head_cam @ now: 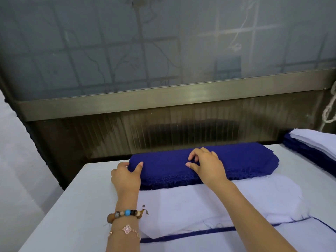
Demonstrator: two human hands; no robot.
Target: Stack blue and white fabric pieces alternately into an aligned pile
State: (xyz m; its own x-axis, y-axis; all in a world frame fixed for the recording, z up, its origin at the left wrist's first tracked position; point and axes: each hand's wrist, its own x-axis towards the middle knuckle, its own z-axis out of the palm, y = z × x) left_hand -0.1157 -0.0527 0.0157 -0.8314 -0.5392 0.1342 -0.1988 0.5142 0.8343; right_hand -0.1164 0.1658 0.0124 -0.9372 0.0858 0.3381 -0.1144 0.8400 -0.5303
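I'm watching over the white table (72,206), and the blue stack (245,172) sits at its far edge; I place everything else from that stack. Just on the near side of it lies the white fabric (200,206), with a blue edge (190,232) peeking out beneath, so I take that for the pile being built. Well off to the stack's right sits another layered pile (312,142). The left hand (125,177) clasps the stack's left end, thumb on top and fingers round the side, steadying it. The right hand (207,166) rests on the stack's middle, fingers curled, thumb and forefinger nearly closed on the top blue piece (163,160). I judge we're peeling off one blue layer. Next comes a clean single-layer lift, then laying it square on the white. A bead bracelet (125,213) rides the left wrist.
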